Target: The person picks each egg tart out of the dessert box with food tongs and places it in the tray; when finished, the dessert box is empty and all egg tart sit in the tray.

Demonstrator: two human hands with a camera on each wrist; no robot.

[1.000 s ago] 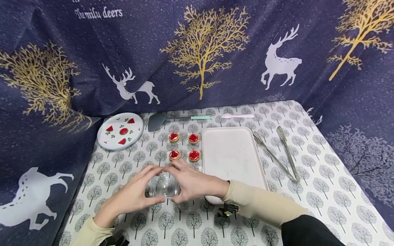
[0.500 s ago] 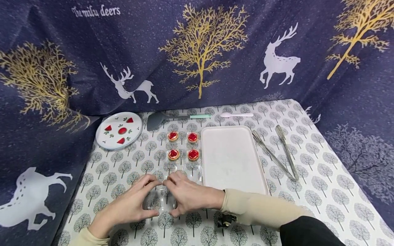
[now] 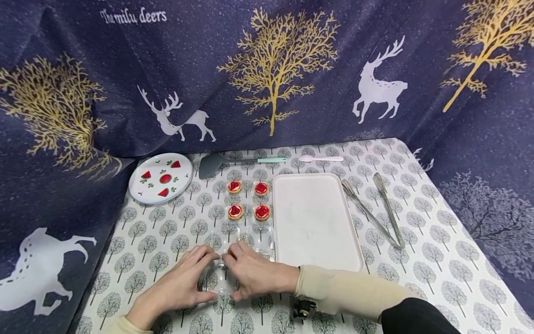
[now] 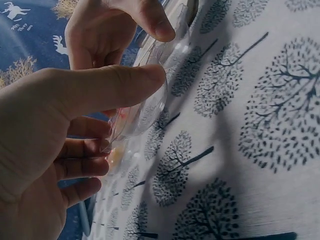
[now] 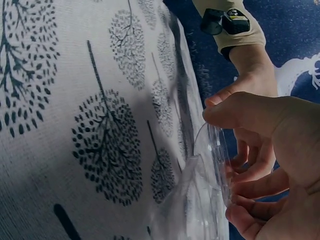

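Between my two hands is a clear plastic container [image 3: 222, 281], its walls see-through and partly covered by the fingers. My left hand [image 3: 180, 281] grips its left side, the thumb on the near edge and the fingers at the far edge. On the right side my right hand [image 3: 257, 274] pinches it the same way. The left wrist view shows the rounded plastic rim [image 4: 155, 107] under the thumb. Just beyond the hands, more clear plastic cups [image 3: 260, 235] lie on the cloth. Past them are red-topped tarts [image 3: 235, 212] in clear packaging, two by two.
Right of the tarts lies a white rectangular tray [image 3: 314, 218], with metal tongs [image 3: 385, 215] beyond it. At the back are a grey turner [image 3: 212, 164] with a green handle and a pale pink spatula [image 3: 321, 158]. A plate with a watermelon pattern [image 3: 156, 190] sits back left.
Both hands have come down and nearer to the body with the clear container between them. Clear cups behind the hands are now uncovered to view. The tarts, tray and utensils stay put.
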